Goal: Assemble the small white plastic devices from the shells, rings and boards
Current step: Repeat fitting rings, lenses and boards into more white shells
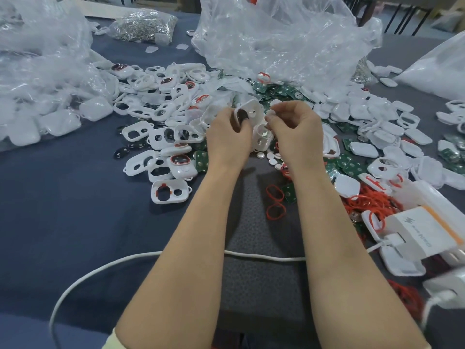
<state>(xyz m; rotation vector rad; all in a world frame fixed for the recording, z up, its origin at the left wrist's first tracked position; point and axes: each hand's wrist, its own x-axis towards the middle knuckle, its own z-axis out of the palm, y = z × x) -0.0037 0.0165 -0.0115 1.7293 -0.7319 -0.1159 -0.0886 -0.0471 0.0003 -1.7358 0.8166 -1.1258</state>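
- In the middle of the frame, a white shell (249, 109) is gripped by the left hand (227, 137). The fingers are curled round its lower edge. It's held tilted just above the pile, and a dark oval insert (242, 114) can be seen in it.
- Just right of that, a small white part (272, 112) is pinched at the tips of the right hand (297, 132), with thumb and fingers curled in on it. What kind of part it is can't be made out, too tiny.
- Between the two hands and a bit lower, a second shell (263, 141) is seen with a round silvery disc (263, 133) in it. Whether it's held or just lying there can't be told.
- Left of centre, a heap of loose shells (161, 102) is spread over the blue-grey cloth (63, 197).
- On the right, green boards (352, 167) are mixed in with more white parts.
- Toward the lower right, a tangle of red rings (375, 201) is piled up. A couple more are laid on the dark grey mat (261, 248) under the wrists.
- Just below the hands, a short row of little white discs (272, 158) is lined up.
- Across the top, crumpled clear plastic bags (276, 34) are heaped.
- Along the bottom, a white cable (125, 261) is looped, and a white box (422, 230) is parked at the right edge.
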